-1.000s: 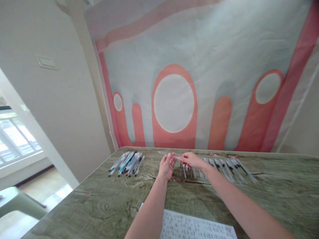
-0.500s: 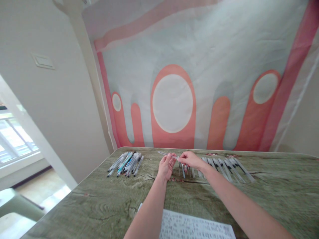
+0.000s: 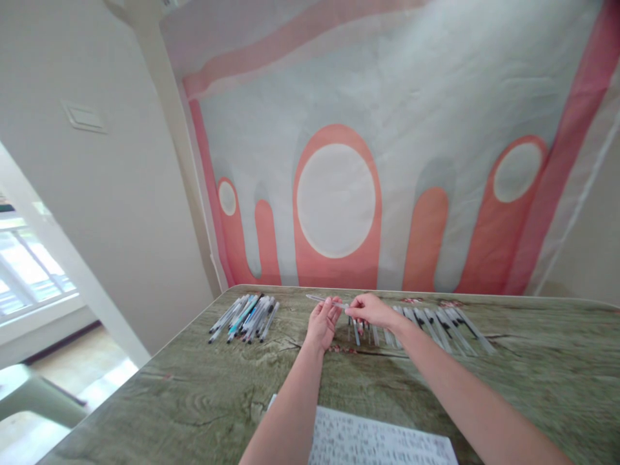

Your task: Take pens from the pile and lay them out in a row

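Note:
Both my hands meet over the far middle of a green wood-patterned table (image 3: 194, 394). My left hand (image 3: 323, 323) is closed around a thin clear pen (image 3: 317, 299) whose end sticks out to the left. My right hand (image 3: 371, 310) pinches the same pen at its right end, fingers pressed together. Just beneath and to the right of my hands lies a row of pens (image 3: 436, 320) set side by side. A loose pile of pens (image 3: 246, 318) lies to the left of my hands.
A sheet of handwritten paper (image 3: 378, 442) lies at the near table edge between my forearms. A pink and grey wall hanging (image 3: 339, 194) rises right behind the table. The table's left edge drops to a floor with a pale green chair (image 3: 33, 397) and a window.
Almost nothing has moved. Both hands stay at the same spot on the pen; the view has shifted very slightly.

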`<move>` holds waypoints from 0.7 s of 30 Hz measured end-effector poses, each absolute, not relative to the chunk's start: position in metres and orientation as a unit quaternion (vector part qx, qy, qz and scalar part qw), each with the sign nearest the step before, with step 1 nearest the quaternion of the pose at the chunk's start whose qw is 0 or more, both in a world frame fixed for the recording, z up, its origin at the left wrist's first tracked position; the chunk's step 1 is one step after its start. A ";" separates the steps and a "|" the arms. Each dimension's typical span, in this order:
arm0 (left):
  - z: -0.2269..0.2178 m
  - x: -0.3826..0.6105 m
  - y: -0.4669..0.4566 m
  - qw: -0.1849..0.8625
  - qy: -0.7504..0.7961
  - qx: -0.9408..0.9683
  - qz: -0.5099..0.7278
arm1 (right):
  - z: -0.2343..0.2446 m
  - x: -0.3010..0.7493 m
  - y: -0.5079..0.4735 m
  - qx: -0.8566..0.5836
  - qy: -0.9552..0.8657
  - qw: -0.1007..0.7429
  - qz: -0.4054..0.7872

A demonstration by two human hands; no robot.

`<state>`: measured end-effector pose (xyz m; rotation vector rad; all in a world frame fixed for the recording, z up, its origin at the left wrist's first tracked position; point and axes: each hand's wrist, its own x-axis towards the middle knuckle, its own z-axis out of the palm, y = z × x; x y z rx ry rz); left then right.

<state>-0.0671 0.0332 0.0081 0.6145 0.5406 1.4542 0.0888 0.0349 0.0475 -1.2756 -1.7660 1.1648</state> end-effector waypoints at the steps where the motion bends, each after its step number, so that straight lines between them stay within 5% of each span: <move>1: 0.008 -0.067 0.033 0.671 0.241 0.271 0.647 | 0.048 0.089 0.035 -0.483 -0.673 0.330 0.453; 14: 0.009 -0.067 0.033 0.677 0.238 0.260 0.646 | 0.050 0.092 0.034 -0.478 -0.685 0.289 0.468; 21: 0.002 -0.077 0.047 0.504 0.310 0.154 0.792 | 0.079 0.145 0.030 -0.451 -0.726 0.196 0.481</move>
